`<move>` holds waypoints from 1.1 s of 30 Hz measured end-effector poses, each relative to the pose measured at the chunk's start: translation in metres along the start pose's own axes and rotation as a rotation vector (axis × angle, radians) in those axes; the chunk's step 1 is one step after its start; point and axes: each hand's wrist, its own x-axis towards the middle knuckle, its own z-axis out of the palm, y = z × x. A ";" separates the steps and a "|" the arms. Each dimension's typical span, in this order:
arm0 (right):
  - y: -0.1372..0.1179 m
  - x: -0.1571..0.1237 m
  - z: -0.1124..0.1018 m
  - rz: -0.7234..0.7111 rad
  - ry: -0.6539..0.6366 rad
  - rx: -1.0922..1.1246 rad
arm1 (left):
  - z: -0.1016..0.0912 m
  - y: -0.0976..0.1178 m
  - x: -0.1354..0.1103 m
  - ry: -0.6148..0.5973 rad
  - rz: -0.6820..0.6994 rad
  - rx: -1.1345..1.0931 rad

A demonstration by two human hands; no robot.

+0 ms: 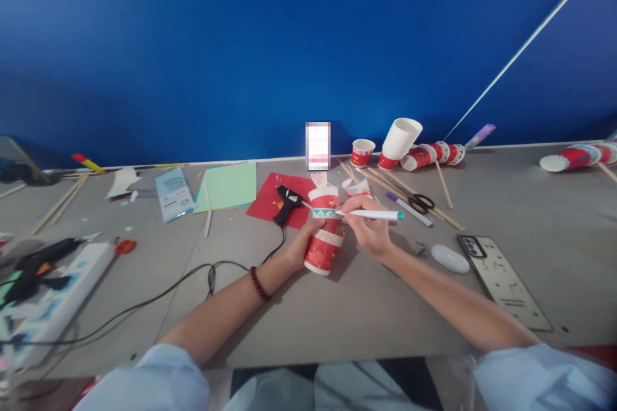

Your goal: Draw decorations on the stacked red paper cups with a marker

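Note:
My left hand point(301, 245) is closed around a column of joined red-and-white paper cups point(324, 255), held tilted slightly over the table. A teal pattern runs along a white band near the column's upper part. In my right hand point(370, 231) is a white marker pen point(376, 214) with a teal end, gripped like a pencil. Its tip is at or very close to the patterned band; whether it touches I cannot tell. Behind the cups, a black glue gun point(288, 204) lies on a red paper sheet point(267, 196).
A phone point(318, 146) stands against the blue wall. Loose paper cups point(401, 141), black scissors point(421, 203), wooden sticks and a purple marker point(409, 209) lie to the right. Nearer are a white mouse point(450, 258) and another phone point(506, 282). A power strip point(67, 302) and cable occupy the left.

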 end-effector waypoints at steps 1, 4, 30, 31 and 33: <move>-0.001 0.000 0.000 0.003 -0.001 -0.005 | 0.000 0.000 0.000 -0.004 0.003 0.002; -0.003 0.000 0.000 0.010 0.000 -0.040 | 0.000 0.000 0.000 -0.015 0.014 0.006; 0.000 0.000 0.001 0.017 -0.001 -0.027 | 0.000 0.000 0.000 -0.002 -0.008 -0.020; 0.001 0.000 0.001 0.018 -0.002 -0.018 | 0.000 0.000 0.001 -0.001 -0.008 -0.018; 0.001 0.000 0.001 0.033 0.014 -0.009 | -0.001 0.000 0.001 0.004 -0.006 -0.017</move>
